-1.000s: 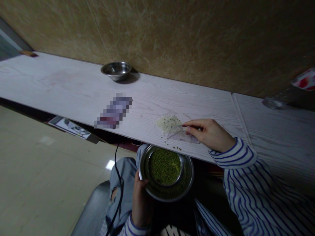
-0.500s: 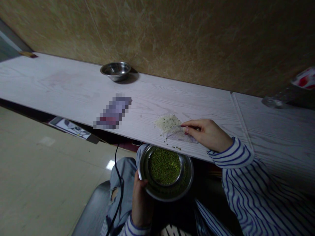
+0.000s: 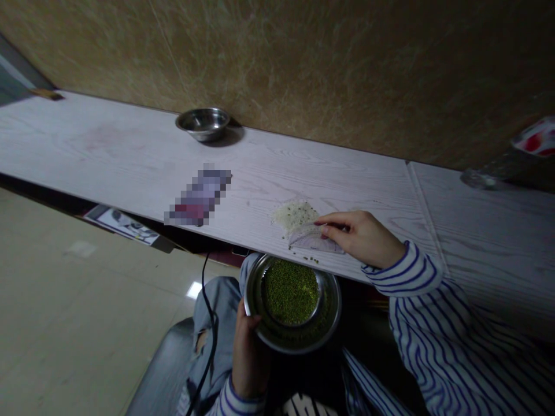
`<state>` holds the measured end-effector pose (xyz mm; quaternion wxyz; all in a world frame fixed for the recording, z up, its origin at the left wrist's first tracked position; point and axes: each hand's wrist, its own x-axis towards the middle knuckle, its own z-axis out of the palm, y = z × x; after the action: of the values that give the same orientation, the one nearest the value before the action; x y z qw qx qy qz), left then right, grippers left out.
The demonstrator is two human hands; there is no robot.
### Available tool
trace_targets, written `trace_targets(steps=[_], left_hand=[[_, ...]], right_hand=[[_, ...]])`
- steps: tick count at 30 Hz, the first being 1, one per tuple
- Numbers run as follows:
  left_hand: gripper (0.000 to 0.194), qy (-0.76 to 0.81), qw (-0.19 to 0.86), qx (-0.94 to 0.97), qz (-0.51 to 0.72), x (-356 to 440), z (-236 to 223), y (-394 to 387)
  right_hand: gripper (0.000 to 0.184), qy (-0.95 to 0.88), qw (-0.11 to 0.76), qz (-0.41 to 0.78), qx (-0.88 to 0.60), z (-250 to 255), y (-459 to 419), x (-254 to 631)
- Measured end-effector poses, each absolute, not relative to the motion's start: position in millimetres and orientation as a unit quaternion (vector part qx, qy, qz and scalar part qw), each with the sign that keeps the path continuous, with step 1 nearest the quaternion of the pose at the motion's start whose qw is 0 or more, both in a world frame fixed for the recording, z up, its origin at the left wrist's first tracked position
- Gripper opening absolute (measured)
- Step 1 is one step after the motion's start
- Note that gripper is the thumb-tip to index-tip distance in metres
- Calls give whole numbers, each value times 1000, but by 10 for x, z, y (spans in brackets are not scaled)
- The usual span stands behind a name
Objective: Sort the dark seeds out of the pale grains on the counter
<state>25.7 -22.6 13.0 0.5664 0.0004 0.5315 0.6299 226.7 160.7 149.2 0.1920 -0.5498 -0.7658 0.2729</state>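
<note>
My right hand pinches a clear plastic protractor between thumb and fingers, low over the white tabletop. Just beyond the protractor lies a small heap of white rice with some green beans mixed in. A few loose mung beans sit close to the table's front edge. Below that edge my left hand grips the left rim of a steel bowl, its thumb over the rim. Many green mung beans cover the bowl's bottom.
A small steel bowl stands by the wall. A blurred-out flat object lies left of the rice. At the far right is a clear bottle with a red and white label. A black cable hangs across my jeans.
My right hand has shifted slightly to the left with the protractor, towards the rice heap's near side. My left hand and the bowl have hardly moved.
</note>
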Motion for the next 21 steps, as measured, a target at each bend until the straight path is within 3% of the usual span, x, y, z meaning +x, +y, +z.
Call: trace_targets(steps=[21], left_hand=[[67,522,578,18,627,227,100,-247]], right_hand=[[32,-770,200,277,-539,1495,1608,2201]])
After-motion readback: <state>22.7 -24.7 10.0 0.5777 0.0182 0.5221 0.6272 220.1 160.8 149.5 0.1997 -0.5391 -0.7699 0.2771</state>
